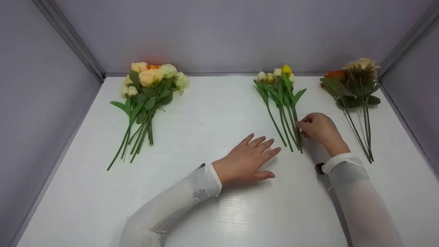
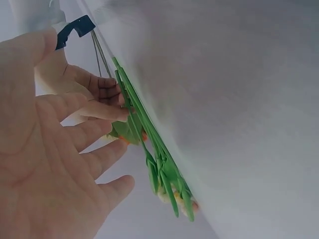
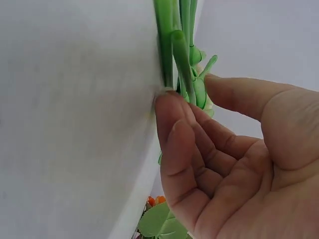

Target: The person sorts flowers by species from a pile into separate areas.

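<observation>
Several white and yellow tulips [image 1: 281, 91] lie side by side on the white table, blooms toward the back wall. My right hand [image 1: 319, 128] is at their rightmost green stem [image 3: 182, 59], fingers curled about it close over the tabletop. In the right wrist view, the thumb [image 3: 239, 94] stands on the other side of the stems from the fingers. My left hand [image 1: 247, 161] is spread palm down left of the stem ends, fingers straight, holding nothing. In the left wrist view, its open palm [image 2: 55, 164] shows with the tulips beyond.
At the back left lies a bunch of peach and pale green flowers [image 1: 151, 77], its long stems pointing forward. To the right of my right hand lie orange and cream flowers [image 1: 362, 70]. Grey panels [image 1: 240, 34] enclose the table [image 1: 212, 113] at the back and sides.
</observation>
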Tool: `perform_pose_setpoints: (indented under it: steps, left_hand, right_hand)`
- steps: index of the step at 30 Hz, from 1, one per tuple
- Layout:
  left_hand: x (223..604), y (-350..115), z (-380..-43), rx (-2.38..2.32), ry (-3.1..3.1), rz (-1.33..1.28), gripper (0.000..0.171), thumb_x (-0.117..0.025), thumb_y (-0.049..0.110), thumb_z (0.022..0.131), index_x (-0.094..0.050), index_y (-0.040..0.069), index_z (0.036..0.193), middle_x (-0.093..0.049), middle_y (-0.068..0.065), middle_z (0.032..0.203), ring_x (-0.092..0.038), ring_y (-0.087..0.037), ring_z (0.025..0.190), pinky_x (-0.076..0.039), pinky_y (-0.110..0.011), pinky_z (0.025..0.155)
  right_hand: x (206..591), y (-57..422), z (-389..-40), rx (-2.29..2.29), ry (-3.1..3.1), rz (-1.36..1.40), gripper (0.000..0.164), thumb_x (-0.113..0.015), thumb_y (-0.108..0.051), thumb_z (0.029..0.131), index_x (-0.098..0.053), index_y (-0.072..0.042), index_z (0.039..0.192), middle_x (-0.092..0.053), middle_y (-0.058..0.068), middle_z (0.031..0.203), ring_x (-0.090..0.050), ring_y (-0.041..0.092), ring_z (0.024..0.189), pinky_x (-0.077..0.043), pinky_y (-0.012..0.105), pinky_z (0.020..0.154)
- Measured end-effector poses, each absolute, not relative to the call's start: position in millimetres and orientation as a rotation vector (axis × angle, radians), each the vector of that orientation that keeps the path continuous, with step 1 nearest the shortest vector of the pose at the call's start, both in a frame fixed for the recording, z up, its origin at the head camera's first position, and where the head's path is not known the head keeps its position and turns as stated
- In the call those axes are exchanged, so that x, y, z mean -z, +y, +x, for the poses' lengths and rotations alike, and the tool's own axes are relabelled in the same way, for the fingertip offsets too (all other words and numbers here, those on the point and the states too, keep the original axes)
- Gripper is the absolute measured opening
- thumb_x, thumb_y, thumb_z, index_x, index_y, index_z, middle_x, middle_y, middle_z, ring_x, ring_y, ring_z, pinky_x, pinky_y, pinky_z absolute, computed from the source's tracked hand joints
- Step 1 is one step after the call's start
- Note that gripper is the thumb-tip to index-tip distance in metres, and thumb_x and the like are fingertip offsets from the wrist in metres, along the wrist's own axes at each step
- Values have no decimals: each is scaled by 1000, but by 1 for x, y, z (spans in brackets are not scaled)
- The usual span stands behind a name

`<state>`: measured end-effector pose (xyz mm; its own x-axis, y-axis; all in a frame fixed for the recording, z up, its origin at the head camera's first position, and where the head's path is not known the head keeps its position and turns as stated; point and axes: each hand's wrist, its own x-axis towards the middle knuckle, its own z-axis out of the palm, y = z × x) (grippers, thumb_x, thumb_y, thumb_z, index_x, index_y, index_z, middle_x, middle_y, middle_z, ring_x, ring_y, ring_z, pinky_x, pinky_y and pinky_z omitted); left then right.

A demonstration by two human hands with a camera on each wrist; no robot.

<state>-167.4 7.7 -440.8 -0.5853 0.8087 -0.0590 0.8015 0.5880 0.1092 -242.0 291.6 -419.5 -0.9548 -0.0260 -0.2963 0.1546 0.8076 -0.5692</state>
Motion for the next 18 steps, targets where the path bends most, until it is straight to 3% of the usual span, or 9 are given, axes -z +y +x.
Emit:
perform_pose_setpoints:
  steps: [5, 9, 13, 18]
  left_hand:
    - [436, -12, -177, -170, 2724, 1299, 75, -40, 65, 103, -23, 25, 165, -24, -5, 168, -21, -26, 154, -10, -49, 125]
    - [433, -41, -190, -246, 2777, 1169, 71, -43, 59, 105, -28, 21, 164, -31, -6, 166, -27, -27, 152, -15, -49, 124]
    - [431, -78, -205, -329, 2890, 1006, 61, -50, 49, 106, -45, 14, 156, -49, -9, 153, -44, -28, 142, -29, -49, 119]
    - [428, -137, -221, -460, 3056, 683, 42, -58, 37, 105, -66, 10, 137, -66, -11, 132, -59, -33, 123, -46, -49, 104]
  right_hand:
    - [413, 285, -239, 894, 2770, 68, 57, -54, -51, 103, -60, -2, 130, -62, 21, 122, -59, 35, 102, -50, 49, 82]
    - [409, 270, -238, 863, 2859, -53, 59, -55, -46, 104, -54, 0, 140, -57, 24, 134, -55, 41, 117, -47, 57, 93]
    - [408, 245, -238, 775, 2954, -231, 56, -60, -38, 103, -54, 1, 143, -56, 24, 140, -50, 45, 127, -42, 61, 103]
    - [412, 206, -238, 629, 3011, -446, 55, -65, -35, 101, -54, -2, 145, -53, 23, 145, -41, 47, 137, -32, 63, 112]
